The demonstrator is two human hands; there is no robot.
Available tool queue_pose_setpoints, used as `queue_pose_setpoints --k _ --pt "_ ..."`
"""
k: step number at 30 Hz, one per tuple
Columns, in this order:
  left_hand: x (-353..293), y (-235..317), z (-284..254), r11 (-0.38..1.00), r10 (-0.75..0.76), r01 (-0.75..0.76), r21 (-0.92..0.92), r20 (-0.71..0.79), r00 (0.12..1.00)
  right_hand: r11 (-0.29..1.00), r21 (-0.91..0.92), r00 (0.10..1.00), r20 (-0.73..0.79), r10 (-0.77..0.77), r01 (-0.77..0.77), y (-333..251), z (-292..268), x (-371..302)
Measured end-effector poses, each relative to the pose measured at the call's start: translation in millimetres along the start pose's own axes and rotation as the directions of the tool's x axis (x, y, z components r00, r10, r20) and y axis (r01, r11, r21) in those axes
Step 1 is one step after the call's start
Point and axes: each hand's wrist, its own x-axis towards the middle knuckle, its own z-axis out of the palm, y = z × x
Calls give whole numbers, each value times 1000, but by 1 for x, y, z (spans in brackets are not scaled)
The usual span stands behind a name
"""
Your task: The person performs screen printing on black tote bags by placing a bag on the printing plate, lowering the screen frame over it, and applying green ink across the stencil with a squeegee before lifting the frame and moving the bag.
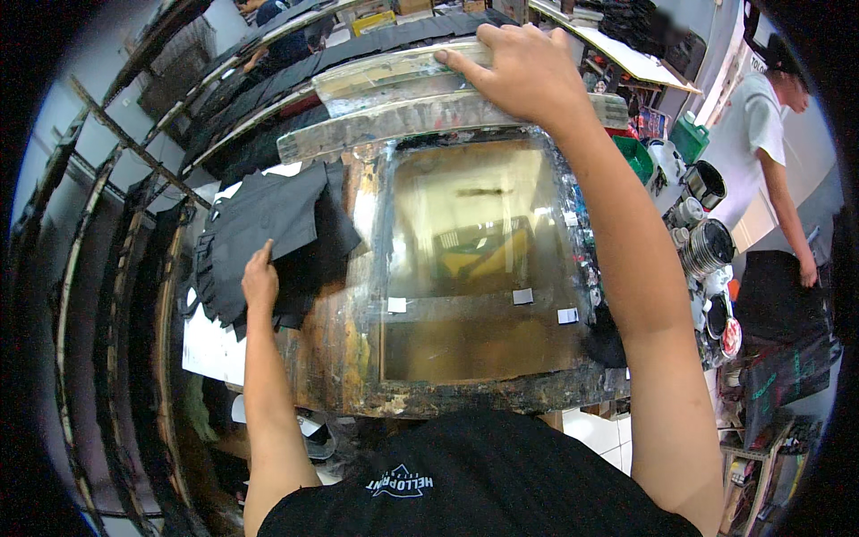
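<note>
- The right hand (530, 76) grasps the upper edge of a stained pale frame (403, 116), fingers over the top and thumb stretched along the edge to the left.
- The frame stands across the far side of the table (344, 345), beyond a shiny golden panel (456, 331).
- The left hand (259, 279) is at the near edge of a stack of black cloth (264, 215), its index finger extended onto the top piece; I cannot tell whether it pinches the cloth or only touches it.
- The cloth lies on the table's left side, left of the panel, its pieces fanned unevenly and partly over a white sheet (213, 351).
- Three small white patches lie on the panel: one at left (396, 305), one right of centre (523, 296) and one near the right edge (568, 316).
- Along the table's right side, beyond the right forearm, are cans (707, 249), a green jug (689, 139) and a green bin (633, 159).
- Farther right stands a co-worker (750, 125) in a pale shirt, one arm lowered beside dark fabric (780, 291).
- Dark rails (112, 268) run along the left; a long bench (358, 49) with black pieces lies beyond the frame.
</note>
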Motion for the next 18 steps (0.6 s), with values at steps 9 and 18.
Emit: queue_pose_setpoints --k 9,18 --pt "-20 141 -39 910 413 -406 77 -146 899 996 44 917 395 49 -72 4 -29 18" --pt "-118 303 58 862 493 -430 -268 248 834 997 67 930 367 8 -34 2 -27 12"
